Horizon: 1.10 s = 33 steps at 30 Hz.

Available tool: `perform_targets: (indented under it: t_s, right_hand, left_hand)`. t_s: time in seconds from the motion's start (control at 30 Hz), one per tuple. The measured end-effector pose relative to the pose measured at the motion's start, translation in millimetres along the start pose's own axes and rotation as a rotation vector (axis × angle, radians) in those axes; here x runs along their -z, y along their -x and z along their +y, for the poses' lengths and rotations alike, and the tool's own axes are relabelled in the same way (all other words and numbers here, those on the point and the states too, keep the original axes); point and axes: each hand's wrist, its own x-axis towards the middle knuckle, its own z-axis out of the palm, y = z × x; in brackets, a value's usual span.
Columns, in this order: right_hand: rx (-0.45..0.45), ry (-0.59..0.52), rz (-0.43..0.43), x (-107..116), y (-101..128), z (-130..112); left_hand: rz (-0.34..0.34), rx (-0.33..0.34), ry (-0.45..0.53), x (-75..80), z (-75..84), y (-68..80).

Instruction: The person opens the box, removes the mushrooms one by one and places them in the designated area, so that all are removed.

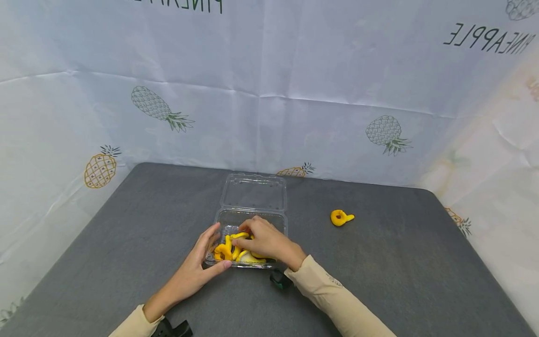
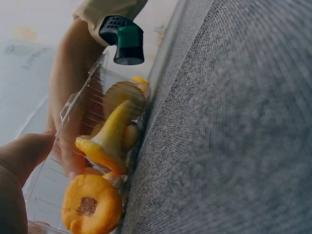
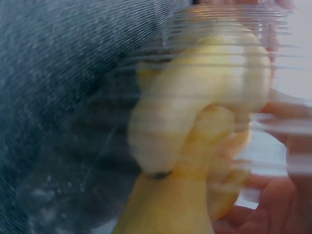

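A clear plastic clamshell box [image 1: 281, 223] lies open on the grey table [image 1: 126, 224], its lid [image 1: 254, 192] folded back. Several yellow and orange ring-shaped pieces [image 1: 227, 252] lie in its base. My left hand [image 1: 220, 247] grips the box's front left corner, thumb on the front wall and fingers along the left side. My right hand [image 1: 241, 240] reaches into the box and pinches a yellow piece [image 1: 241, 235]. The left wrist view shows the pieces [image 2: 105, 141] through the ribbed wall [image 2: 73, 109]. In the right wrist view a pale yellow piece [image 3: 204, 97] fills the frame, blurred.
One more yellow ring piece [image 1: 341, 217] lies alone on the table to the right of the box. White sheets printed with pineapples [image 1: 385, 133] close off the back and both sides. A black and green wrist camera [image 2: 124, 39] sits on my right forearm.
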Motion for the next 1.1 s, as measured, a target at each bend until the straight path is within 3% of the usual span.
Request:
perform_targets:
  t_s: [0.67, 1.1]
  right_hand:
    - [-0.03, 0.011, 0.059, -2.0, -0.8, -1.6]
    - [0.091, -0.047, 0.082, 1.9, 1.8, -1.3]
  left_hand:
    - [-0.005, 0.006, 0.004, -0.3, -0.1, -0.2]
    - [-0.001, -0.004, 0.011, 0.3, -1.1, 0.1]
